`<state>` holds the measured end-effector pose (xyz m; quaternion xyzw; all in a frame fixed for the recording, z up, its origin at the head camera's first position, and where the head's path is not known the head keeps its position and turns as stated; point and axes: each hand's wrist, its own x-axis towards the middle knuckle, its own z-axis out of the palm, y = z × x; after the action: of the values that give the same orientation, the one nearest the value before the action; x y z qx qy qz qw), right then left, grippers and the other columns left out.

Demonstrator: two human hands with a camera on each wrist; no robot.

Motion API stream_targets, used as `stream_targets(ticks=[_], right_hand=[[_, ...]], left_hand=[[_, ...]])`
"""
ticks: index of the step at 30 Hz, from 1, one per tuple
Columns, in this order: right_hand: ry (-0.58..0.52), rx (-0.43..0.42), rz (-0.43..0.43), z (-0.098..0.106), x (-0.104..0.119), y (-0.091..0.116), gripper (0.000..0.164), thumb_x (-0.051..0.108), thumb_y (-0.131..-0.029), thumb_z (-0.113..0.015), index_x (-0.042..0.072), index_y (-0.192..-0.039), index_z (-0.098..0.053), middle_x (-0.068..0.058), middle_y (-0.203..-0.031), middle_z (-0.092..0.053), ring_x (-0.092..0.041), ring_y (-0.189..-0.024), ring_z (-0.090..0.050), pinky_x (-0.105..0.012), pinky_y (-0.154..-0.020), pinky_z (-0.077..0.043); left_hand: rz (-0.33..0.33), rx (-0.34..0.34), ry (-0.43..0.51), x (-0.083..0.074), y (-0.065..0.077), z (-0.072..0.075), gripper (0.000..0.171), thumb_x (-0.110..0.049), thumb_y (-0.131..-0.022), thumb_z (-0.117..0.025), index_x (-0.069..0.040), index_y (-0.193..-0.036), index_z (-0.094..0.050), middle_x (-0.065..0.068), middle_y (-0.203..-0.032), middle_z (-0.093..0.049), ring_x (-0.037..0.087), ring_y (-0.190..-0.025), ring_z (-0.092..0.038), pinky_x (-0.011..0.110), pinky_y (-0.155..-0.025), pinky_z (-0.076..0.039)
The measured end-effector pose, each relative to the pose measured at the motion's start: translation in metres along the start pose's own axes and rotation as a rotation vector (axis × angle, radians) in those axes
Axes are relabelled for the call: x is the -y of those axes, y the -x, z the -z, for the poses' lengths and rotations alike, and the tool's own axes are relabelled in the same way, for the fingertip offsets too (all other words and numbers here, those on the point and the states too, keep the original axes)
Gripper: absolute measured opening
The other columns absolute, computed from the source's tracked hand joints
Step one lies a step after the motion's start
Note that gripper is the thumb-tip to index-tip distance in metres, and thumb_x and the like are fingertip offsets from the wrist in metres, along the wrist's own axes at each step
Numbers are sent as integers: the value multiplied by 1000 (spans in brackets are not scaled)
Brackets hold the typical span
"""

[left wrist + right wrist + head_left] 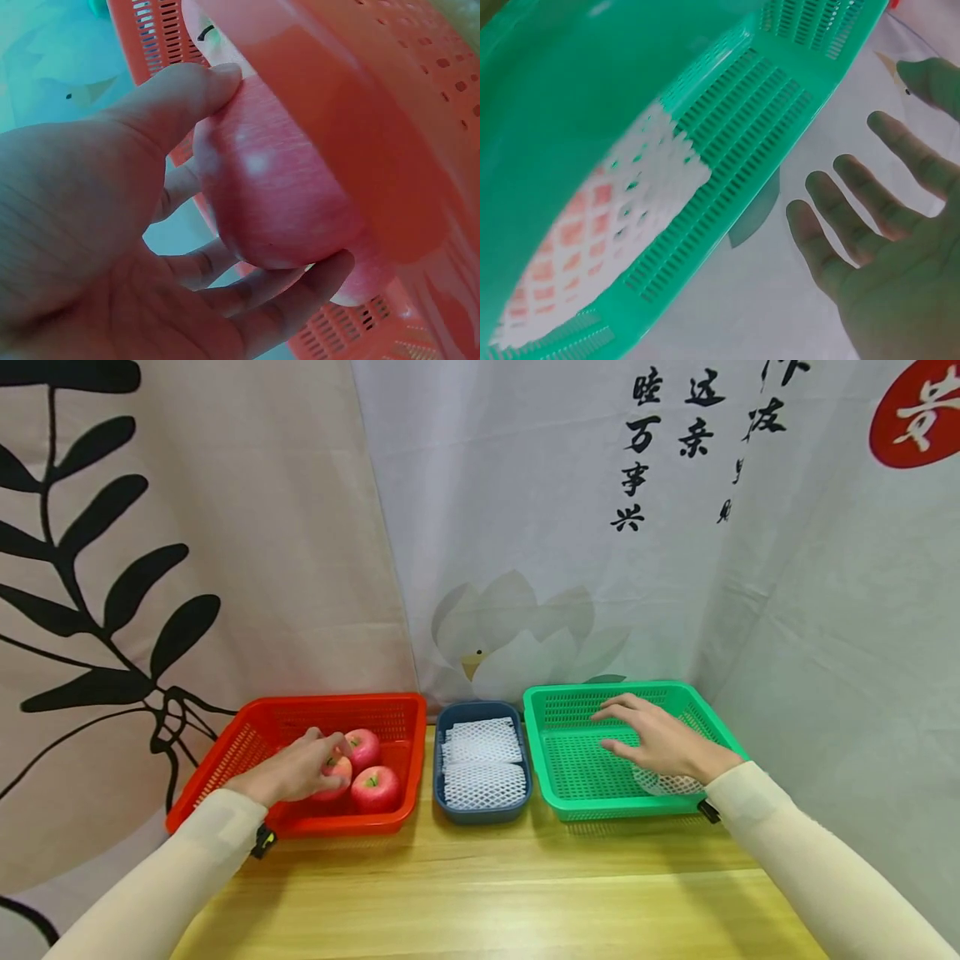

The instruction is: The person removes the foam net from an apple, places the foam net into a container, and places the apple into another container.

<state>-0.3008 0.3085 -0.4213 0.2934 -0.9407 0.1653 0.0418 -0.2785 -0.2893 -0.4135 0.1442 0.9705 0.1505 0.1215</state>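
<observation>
On the left, my left hand [292, 770] reaches into the red basket [341, 827] and grips an apple [335, 768]. In the left wrist view its thumb presses one side of that apple [270, 172] while the fingers curl round the other. Beside it in the basket lie two more red apples, one behind [363, 748] and one in front [377, 790]. My right hand [663, 739] hovers over the green basket [577, 777], fingers spread, holding nothing. Below it, partly hidden, sits a fruit in a white foam net [592, 240], with red showing through the mesh.
Between the baskets stands a dark blue tray [483, 817] with white foam nets [483, 764] piled inside. All three containers rest on a wooden table [480, 893], close to a printed cloth backdrop [495, 527]. Another cloth [847, 652] hangs on the right.
</observation>
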Motion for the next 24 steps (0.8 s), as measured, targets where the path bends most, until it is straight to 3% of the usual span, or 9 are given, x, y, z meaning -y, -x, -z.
stream_targets(ticks=[7, 14, 21, 24], right_hand=[[1, 16, -25, 3, -10, 4, 43, 26, -114, -78, 13, -154, -72, -21, -165, -64, -51, -153, -61, -74, -123, -54], [-13, 34, -54, 2, -20, 8, 42, 24, -114, -78, 11, -153, -72, -24, -163, -64, -52, -151, -62, -74, -119, -56], [-19, 38, -59, 3, -24, 10, 42, 24, -115, -77, 11, -154, -72, -24, -164, -63, -53, -152, -61, -74, -119, -56], [-21, 39, -60, 4, -25, 11, 42, 26, -115, -77, 11, -154, -72, -25, -165, -63, -53, -152, -60, -75, -120, -55]], left_hand=[[-33, 5, -7, -1, 1, -3, 49, -19, -97, -96, -6, -138, -71, 19, -123, -63, 32, -110, -59, 45, -88, -67], [-108, -5, -47, 1, -1, -10, 44, -16, -94, -99, -7, -128, -71, 14, -113, -65, 26, -98, -58, 40, -87, -58], [-52, 56, -31, 1, -5, -10, 46, -15, -93, -99, -8, -130, -73, 16, -118, -65, 28, -103, -60, 50, -96, -65], [-31, 68, -16, 0, -5, -8, 46, -12, -93, -99, -5, -132, -74, 15, -121, -67, 27, -106, -58, 42, -96, -63]])
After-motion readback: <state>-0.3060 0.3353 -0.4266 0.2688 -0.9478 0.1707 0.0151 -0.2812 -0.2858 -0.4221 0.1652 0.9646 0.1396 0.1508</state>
